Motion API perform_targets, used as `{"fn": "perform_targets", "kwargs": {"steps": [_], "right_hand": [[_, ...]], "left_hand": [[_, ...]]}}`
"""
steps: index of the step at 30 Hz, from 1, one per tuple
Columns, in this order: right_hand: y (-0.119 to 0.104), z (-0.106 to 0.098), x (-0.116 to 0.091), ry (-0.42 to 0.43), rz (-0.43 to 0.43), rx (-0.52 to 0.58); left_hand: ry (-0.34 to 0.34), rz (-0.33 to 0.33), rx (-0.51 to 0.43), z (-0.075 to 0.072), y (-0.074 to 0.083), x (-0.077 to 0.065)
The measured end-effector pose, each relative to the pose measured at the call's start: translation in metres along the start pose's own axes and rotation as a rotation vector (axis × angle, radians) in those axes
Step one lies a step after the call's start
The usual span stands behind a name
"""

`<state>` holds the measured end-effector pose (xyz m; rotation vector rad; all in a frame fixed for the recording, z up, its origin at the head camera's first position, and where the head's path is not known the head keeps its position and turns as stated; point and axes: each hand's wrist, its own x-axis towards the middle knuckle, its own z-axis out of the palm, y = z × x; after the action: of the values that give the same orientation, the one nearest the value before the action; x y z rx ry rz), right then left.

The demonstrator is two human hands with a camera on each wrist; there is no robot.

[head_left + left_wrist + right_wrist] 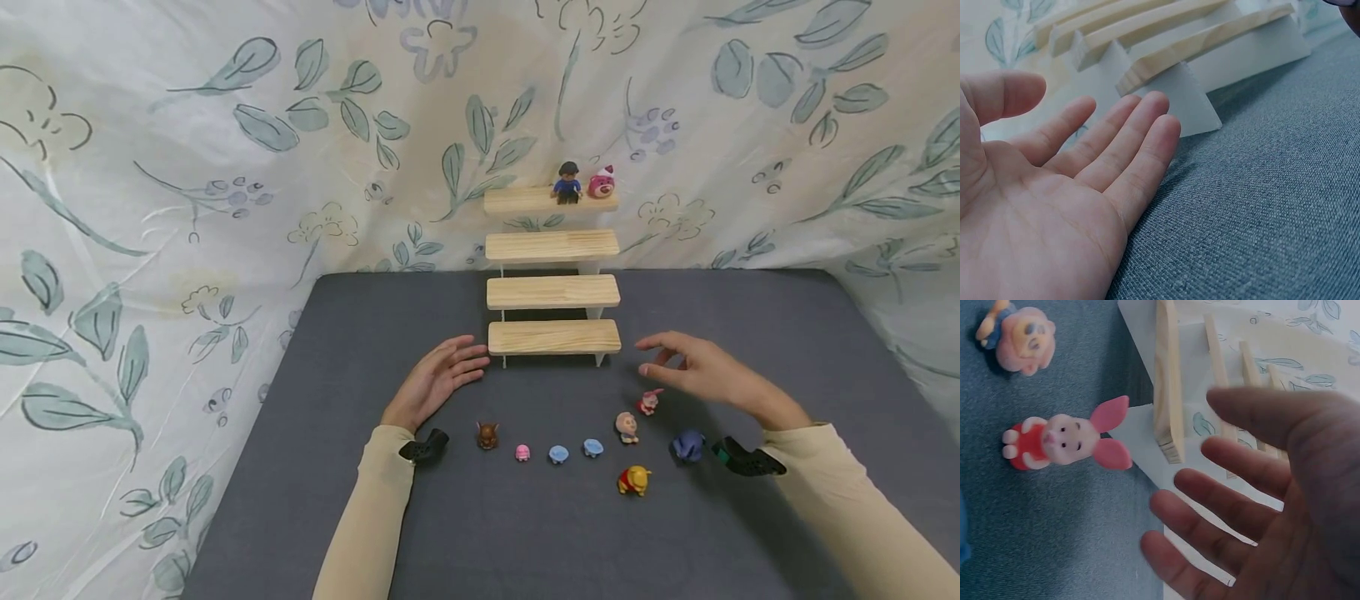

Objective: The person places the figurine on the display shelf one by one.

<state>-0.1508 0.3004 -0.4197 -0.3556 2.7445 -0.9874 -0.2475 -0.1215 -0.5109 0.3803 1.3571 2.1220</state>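
A stepped wooden shelf (553, 337) with several tiers stands at the back of the table. My left hand (438, 382) is beside its lowest left end, palm up and fingers extended, holding nothing. On the other side, my right hand (697, 368) hovers with fingers spread and nothing in its grasp. Closest below that hand is a piglet figurine (1063, 440) with pink ears and red clothing. Next to it stands a monkey-like figurine (627, 427). On the top tier sit a figure in a blue top (567, 183) and a pink bear figurine (602, 182).
Across the dark cloth (480, 533) lie a brown figurine (487, 435), a small pink figurine (522, 452), two light blue cup-shaped pieces (558, 454), a yellow bear figurine (634, 481) and a dark blue figurine (687, 446). A leaf-patterned curtain (225, 167) hangs behind the table.
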Motion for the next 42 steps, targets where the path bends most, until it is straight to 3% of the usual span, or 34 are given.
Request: {"fn": "perform_targets", "kwargs": {"steps": [22, 42], "right_hand": [[0.012, 0.024, -0.007, -0.199, -0.043, -0.047], [0.013, 0.028, -0.008, -0.195, -0.010, -0.055]], "left_hand": [[-0.003, 0.001, 0.009, 0.000, 0.000, -0.001], [0.000, -0.005, 0.011, 0.001, 0.000, -0.001]]}}
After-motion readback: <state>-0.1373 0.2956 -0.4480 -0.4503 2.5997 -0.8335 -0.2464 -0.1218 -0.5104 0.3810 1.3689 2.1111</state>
